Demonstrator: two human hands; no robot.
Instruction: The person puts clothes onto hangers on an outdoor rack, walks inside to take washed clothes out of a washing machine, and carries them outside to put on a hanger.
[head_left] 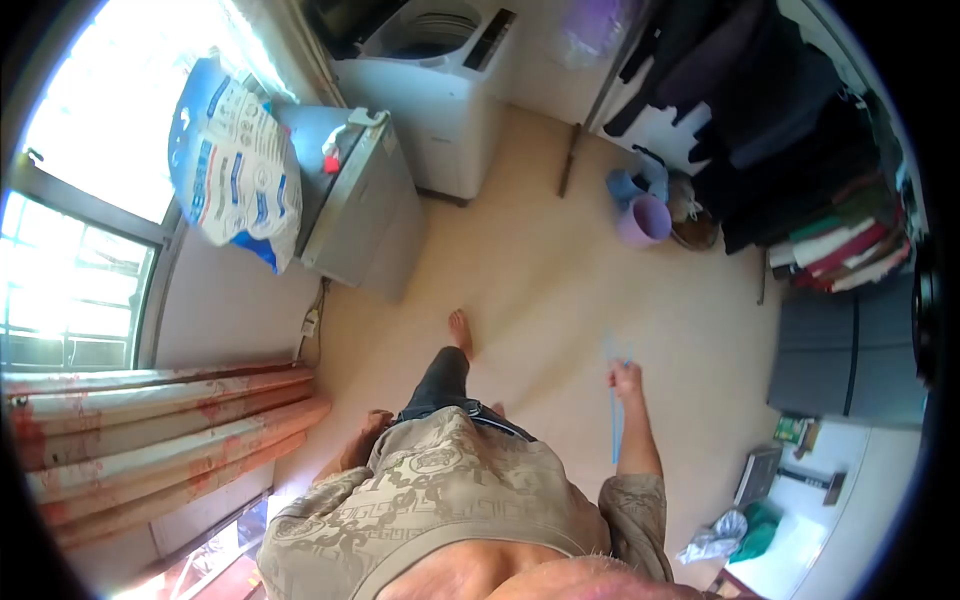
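Note:
My right hand [626, 377] is held out over the floor to the right of my body, its fingers closed. In it is a thin light-blue stick-like thing [614, 430], which runs down beside my forearm. Faint pale-blue lines also show just beyond the fist, and its exact kind is not clear. My left hand [376, 421] hangs low at my left hip, close to my dark trousers [436, 385]. Its fingers are too small and partly hidden to read.
A washing machine [428, 130] with its lid up stands ahead, beside a grey cabinet [375, 215] bearing a large printed bag [240, 160]. Clothes [770, 110] hang on a rack at the right, near a purple bucket [643, 221]. Curtains [170, 430] hang left.

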